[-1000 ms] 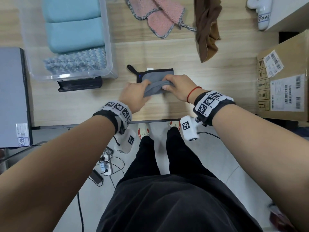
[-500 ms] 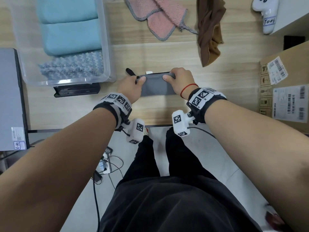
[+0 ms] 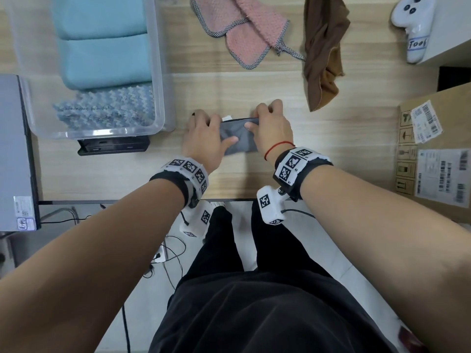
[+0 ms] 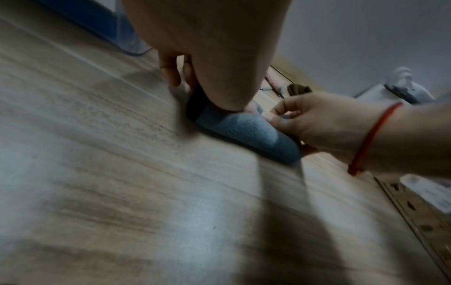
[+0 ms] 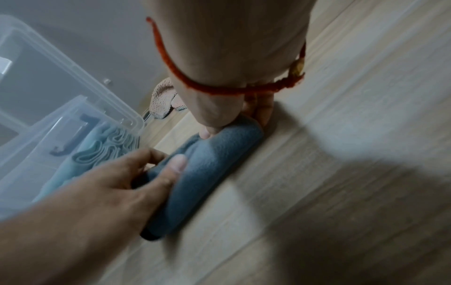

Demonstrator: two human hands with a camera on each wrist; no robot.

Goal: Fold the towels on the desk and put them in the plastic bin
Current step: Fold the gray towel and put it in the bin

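The grey towel (image 3: 235, 138) lies folded near the front edge of the table (image 3: 344, 154), its long axis running left to right, just right of the plastic bin's (image 3: 160, 72) near corner. The left hand (image 3: 204, 141) holds its left end, thumb on top and fingers curled over the far edge; the right hand (image 3: 271, 128) pinches the right end, fingers curled round the fold. The bin lies to the left, so the left hand is nearer for carrying it over. The right wrist view shows the thick rolled fold and a ruffled blue towel (image 5: 107, 146) in the bin; the head view alone shows a pink towel (image 3: 242, 29) and a brown towel (image 3: 323, 49) unfolded toward the far edge.
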